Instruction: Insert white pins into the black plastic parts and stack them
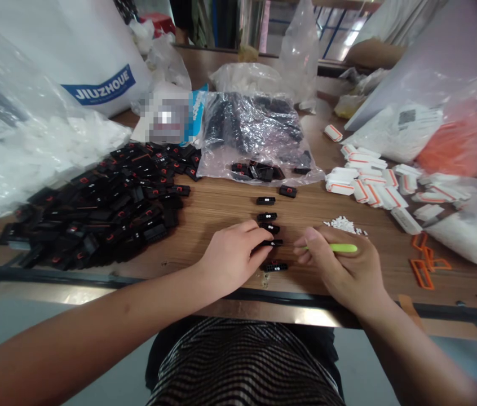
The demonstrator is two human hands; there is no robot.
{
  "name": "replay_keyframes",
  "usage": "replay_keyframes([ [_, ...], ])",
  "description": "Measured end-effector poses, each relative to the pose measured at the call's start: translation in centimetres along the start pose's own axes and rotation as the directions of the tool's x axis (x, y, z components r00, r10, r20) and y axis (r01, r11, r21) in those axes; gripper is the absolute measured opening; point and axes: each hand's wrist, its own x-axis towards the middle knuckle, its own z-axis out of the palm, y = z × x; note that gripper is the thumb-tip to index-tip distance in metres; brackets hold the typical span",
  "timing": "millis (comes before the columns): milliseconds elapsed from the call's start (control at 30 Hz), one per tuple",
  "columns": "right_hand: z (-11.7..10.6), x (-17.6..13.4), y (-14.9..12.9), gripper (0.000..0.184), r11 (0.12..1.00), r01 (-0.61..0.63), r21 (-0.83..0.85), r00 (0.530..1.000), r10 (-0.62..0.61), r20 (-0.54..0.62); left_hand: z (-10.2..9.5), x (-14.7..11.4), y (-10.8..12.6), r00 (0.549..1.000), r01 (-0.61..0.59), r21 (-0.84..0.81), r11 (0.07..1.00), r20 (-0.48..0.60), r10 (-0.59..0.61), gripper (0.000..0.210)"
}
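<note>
Bent over a wood-grain workbench [217, 206], a person in a dark patterned top [247, 361] works on small black parts with both bare hands. The left hand [232, 254] pinches a black connector [276, 243] between thumb and fingers, low over the middle of the bench, in line with other black connectors [267, 216] spaced toward the far side and one more just nearer the bench edge. Several show paired white dots on the side facing up. The right hand [346, 265] is closed around a bright green stick [344, 248], fingers bunched near the pinched connector but apart from it; the stick's tip is too small to make out.

Just beyond the right hand lies a little heap of white pegs [343, 225]. A broad pile of black housings [115, 208], flecked with red, spreads at left, while a clear plastic bag [251, 129] of dark parts lies beyond the row. At right, white blocks with orange stripes [374, 194] sit scattered, orange frames [432, 264] nearer the edge. A white sack [90, 51] lettered "JIUZHOUE" stands at far left; across the bench, another person's arm [374, 54] rests.
</note>
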Motion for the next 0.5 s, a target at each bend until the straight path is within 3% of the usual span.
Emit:
replay_keyframes([
  [167, 0.27, -0.14, 0.54, 0.028, 0.993, -0.024, 0.112, 0.993, 0.036, -0.109, 0.04, -0.04, -0.09, 1.000, 0.002, -0.011, 1.000, -0.003, -0.002, 0.014],
  [500, 0.54, -0.02, 0.51, 0.030, 0.997, -0.035, 0.074, 0.998, 0.039, -0.054, -0.05, -0.08, 0.13, 1.000, 0.016, -0.012, 1.000, -0.007, -0.016, 0.014],
])
